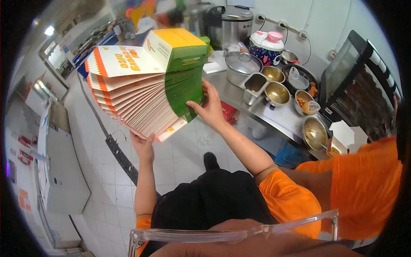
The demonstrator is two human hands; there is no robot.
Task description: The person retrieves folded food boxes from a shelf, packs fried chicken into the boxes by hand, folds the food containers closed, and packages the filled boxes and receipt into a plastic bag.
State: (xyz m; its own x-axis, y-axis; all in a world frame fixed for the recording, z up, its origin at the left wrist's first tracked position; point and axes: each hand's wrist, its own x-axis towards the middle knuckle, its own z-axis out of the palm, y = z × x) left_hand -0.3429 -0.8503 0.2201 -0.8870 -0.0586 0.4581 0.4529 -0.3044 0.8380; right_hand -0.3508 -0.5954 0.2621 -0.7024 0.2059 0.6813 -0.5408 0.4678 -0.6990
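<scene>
A thick stack of flattened cardboard food boxes (128,92) is held up in front of me, fanned out at its left side. The boxes are white, orange, green and yellow, and the top one reads "joy in every bite". From below, my left hand (143,146) grips the stack's lower edge, its fingers partly hidden under the cardboard. My right hand (209,106) clasps the green side, with the thumb on the front and the fingers behind.
To the right, a steel counter (239,100) bears a lidded pot (243,66), several metal bowls (277,93), a patterned rice cooker (266,47) and an open white box (346,136). A co-worker in an orange shirt (364,184) stands close at my right. A white chest freezer (64,167) stands left.
</scene>
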